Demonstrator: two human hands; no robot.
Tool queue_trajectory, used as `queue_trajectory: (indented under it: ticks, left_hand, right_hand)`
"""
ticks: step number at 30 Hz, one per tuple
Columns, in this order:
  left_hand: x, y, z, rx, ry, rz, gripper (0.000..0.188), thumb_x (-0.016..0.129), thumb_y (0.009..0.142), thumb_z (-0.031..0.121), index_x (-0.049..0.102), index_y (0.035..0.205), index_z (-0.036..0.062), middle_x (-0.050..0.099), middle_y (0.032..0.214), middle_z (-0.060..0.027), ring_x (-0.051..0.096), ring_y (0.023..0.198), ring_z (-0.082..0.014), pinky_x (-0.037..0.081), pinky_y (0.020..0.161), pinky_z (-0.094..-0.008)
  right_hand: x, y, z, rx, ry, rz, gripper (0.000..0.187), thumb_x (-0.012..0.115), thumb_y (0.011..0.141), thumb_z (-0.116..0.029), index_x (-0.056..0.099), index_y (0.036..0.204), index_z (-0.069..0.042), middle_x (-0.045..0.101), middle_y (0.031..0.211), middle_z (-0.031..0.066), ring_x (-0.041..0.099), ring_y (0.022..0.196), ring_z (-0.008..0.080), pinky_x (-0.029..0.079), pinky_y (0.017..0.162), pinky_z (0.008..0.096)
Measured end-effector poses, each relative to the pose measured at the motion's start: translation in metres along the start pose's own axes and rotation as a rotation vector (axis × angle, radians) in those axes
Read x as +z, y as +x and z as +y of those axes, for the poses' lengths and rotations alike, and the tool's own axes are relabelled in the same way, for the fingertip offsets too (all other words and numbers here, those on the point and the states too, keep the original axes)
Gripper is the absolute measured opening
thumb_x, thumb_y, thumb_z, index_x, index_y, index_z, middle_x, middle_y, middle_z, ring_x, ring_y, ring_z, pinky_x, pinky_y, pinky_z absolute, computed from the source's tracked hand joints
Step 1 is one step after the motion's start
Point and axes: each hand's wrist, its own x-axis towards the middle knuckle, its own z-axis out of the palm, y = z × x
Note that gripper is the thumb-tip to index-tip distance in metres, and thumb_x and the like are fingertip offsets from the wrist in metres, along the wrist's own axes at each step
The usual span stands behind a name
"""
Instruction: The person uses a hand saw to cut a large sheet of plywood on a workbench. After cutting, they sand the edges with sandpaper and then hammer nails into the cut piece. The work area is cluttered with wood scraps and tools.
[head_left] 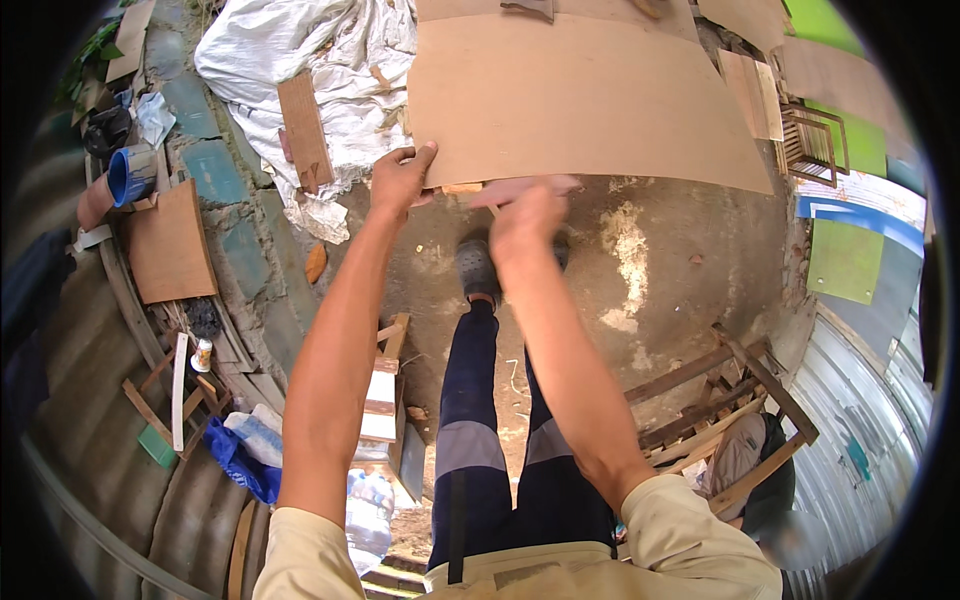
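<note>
A large brown flat board (575, 105) lies in front of me, its near edge level with my hands. My left hand (400, 180) grips its near left corner, with the thumb on top and the other fingers partly hidden below. My right hand (528, 222), smeared by motion, is closed around a thin pinkish flat piece (490, 192) at the near edge of the board. What that piece is made of cannot be made out. Beneath the edge, between my hands, shows a small light wooden bit (462, 188).
White sheeting (245, 55) with a brown wooden strip (304, 130) on it spreads at the left. A wooden frame (765, 385) stands at the lower right. Farther left are a blue-rimmed container (122, 178) and a square brown panel (170, 245). Corrugated metal (850, 430) lines the right.
</note>
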Motion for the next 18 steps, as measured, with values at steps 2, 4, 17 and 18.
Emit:
queue_trajectory:
  ticks: [2,4,17,18]
  left_hand:
    - [0.009,-0.001,0.004,-0.006,-0.003,-0.013,0.057,0.076,0.091,0.040,0.064,0.123,-0.0062,0.074,0.090,-0.0136,0.073,0.069,-0.0203,0.062,0.064,-0.0330]
    - [0.004,-0.005,0.004,-0.023,0.000,-0.003,0.060,0.076,0.092,0.040,0.063,0.129,-0.0054,0.074,0.091,-0.0129,0.073,0.073,-0.0210,0.062,0.067,-0.0342]
    - [0.008,0.010,0.004,0.140,0.219,0.218,0.041,0.075,0.089,0.026,0.074,0.121,0.0005,0.077,0.102,-0.0127,0.073,0.090,-0.0238,0.056,0.081,-0.0354]
    - [0.003,0.020,0.008,0.084,0.099,0.183,0.040,0.075,0.090,0.026,0.073,0.120,-0.0003,0.077,0.103,-0.0118,0.072,0.092,-0.0233,0.055,0.081,-0.0359]
  right_hand:
    - [-0.017,0.000,0.026,-0.011,0.001,-0.118,0.023,0.044,0.103,-0.004,0.054,0.122,0.004,0.059,0.128,0.0163,0.063,0.111,0.0244,0.047,0.104,0.0392]
    - [-0.022,-0.006,0.021,0.042,0.086,-0.149,0.026,0.043,0.104,-0.006,0.054,0.124,0.007,0.059,0.129,0.0193,0.064,0.113,0.0262,0.049,0.101,0.0390]
    - [-0.024,0.014,-0.040,0.221,0.082,-0.160,0.023,0.039,0.101,0.002,0.048,0.119,0.013,0.066,0.108,0.0251,0.071,0.098,0.0353,0.061,0.091,0.0450]
    - [-0.023,0.017,-0.029,0.213,0.081,-0.179,0.024,0.039,0.102,0.002,0.047,0.122,0.013,0.064,0.115,0.0256,0.070,0.103,0.0348,0.060,0.093,0.0446]
